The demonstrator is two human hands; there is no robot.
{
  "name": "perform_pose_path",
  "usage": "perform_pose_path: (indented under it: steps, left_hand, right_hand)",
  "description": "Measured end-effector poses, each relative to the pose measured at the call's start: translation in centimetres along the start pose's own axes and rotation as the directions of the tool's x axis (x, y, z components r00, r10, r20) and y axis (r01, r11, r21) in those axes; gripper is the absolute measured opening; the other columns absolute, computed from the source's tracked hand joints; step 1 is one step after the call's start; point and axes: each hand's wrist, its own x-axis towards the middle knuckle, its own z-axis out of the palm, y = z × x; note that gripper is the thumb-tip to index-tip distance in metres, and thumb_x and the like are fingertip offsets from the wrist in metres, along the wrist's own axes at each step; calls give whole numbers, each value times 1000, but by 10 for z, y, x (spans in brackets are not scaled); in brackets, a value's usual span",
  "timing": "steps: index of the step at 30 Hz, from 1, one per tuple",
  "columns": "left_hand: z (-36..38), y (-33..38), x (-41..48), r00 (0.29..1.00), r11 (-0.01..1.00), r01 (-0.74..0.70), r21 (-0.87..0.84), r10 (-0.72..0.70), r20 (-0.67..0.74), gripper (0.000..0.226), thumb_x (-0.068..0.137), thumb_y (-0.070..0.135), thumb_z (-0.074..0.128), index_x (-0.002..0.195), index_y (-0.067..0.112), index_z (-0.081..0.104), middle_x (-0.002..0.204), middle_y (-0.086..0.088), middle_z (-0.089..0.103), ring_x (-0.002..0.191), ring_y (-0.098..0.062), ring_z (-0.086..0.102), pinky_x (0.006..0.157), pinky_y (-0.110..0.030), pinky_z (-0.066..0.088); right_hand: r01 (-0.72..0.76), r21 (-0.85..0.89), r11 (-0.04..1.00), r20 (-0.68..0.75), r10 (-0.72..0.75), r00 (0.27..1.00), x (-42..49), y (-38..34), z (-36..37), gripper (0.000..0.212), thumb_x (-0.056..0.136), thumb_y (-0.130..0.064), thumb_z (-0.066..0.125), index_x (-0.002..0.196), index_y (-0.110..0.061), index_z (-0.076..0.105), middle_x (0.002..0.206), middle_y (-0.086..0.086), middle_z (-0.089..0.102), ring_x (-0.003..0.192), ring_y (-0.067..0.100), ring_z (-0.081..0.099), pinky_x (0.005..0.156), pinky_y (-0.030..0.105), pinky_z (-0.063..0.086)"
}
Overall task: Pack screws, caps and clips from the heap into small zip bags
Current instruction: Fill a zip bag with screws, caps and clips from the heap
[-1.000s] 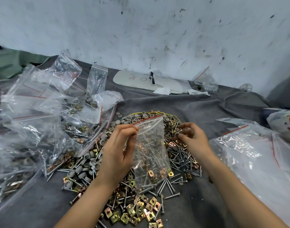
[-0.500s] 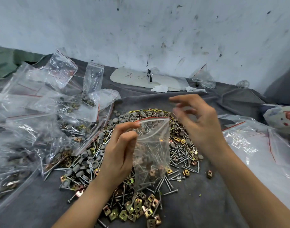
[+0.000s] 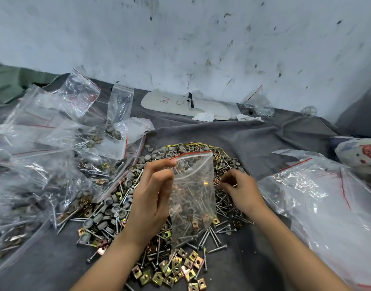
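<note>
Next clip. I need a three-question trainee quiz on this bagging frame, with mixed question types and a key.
1. True or false: the left hand pinches the small clear zip bag, red strip on top, near its mouth, so it hangs upright over the heap.
2. Multiple choice: where is the right hand? A) inside the bag. B) down on the heap of steel screws, grey caps and brass-coloured clips, right of the bag. C) flat on the wall.
3. Fill in: the clear bags already holding hardware lie to the ___ of the heap.
Key: 1 true; 2 B; 3 left.
</note>
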Motion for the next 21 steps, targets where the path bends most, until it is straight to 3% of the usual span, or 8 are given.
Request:
perform_pose_path:
  steps: [5, 8, 11, 13, 15, 17, 19, 21]
  left_hand:
    - [1, 0, 0, 1000, 1000, -7, 3, 7, 12, 18, 104, 28, 37, 104, 14, 48, 120, 3, 50, 115, -6, 51, 94, -16, 40]
    - [1, 0, 0, 999, 1000, -26, -4, 26, 18, 18, 103, 28, 38, 105, 13, 47, 120, 1, 50, 115, -9, 53, 93, -18, 41]
    - [2, 1, 0, 999, 999, -36, -8, 36, 1, 21, 104, 32, 37, 107, 14, 47, 121, 0, 50, 114, -9, 54, 93, -17, 42]
    - [1, 1, 0, 1000, 1000, -20, -1, 20, -10, 20, 103, 32, 38, 107, 15, 47, 120, 0, 51, 114, -7, 53, 94, -16, 40]
    - [0, 2, 0, 1000, 1000, -4, 17, 5, -18, 15, 102, 29, 40, 105, 16, 47, 118, -2, 53, 114, -4, 52, 94, -13, 38]
    - [1, 3, 1, 1000, 1000, 5, 28, -5, -16, 11, 100, 24, 42, 105, 15, 47, 117, -6, 53, 113, -2, 52, 93, -12, 38]
    - [1, 4, 1, 1000, 1000, -2, 24, 2, -19, 13, 101, 26, 42, 104, 14, 47, 116, -6, 53, 113, 0, 51, 93, -11, 38]
    - [1, 4, 2, 1000, 1000, -5, 17, 6, -25, 17, 102, 30, 39, 104, 14, 47, 116, -4, 53, 113, 0, 51, 93, -11, 37]
  right_hand:
    - [244, 462, 853, -195, -171, 966, -15, -66, -45, 15, 81, -8, 72, 83, -20, 62, 79, -1, 68, 80, 16, 65, 76, 26, 54]
    - [435, 416, 799, -169, -402, 900, -26, -106, -60, 17, 79, -9, 74, 85, -21, 63, 80, -4, 68, 79, 12, 64, 76, 19, 51]
    - [505, 156, 849, -62, -502, 863, -32, -117, -51, 15, 81, -12, 73, 92, -19, 66, 90, -6, 68, 89, 4, 59, 80, 9, 42]
    - [524, 181, 832, -178, -497, 850, -30, -108, -46, 17, 84, -9, 69, 99, -17, 66, 96, -7, 68, 91, 0, 59, 81, 6, 41]
    - [473, 311, 824, -357, -360, 862, -23, -92, -43, 18, 88, -5, 64, 94, -22, 66, 92, -8, 68, 85, 2, 62, 77, 11, 45]
    - [312, 311, 898, -373, -187, 909, -13, -68, -34, 26, 89, -3, 61, 85, -28, 64, 85, -9, 68, 79, 7, 62, 75, 19, 50]
    - [92, 118, 989, -116, -78, 990, -7, -40, -18, 18, 88, -5, 62, 89, -22, 68, 90, -2, 70, 81, 10, 61, 83, 26, 50]
    - [11, -80, 997, 111, -2, 994, -11, -18, 0, 14, 87, -10, 67, 99, -15, 69, 100, 2, 70, 89, 12, 61, 88, 27, 48]
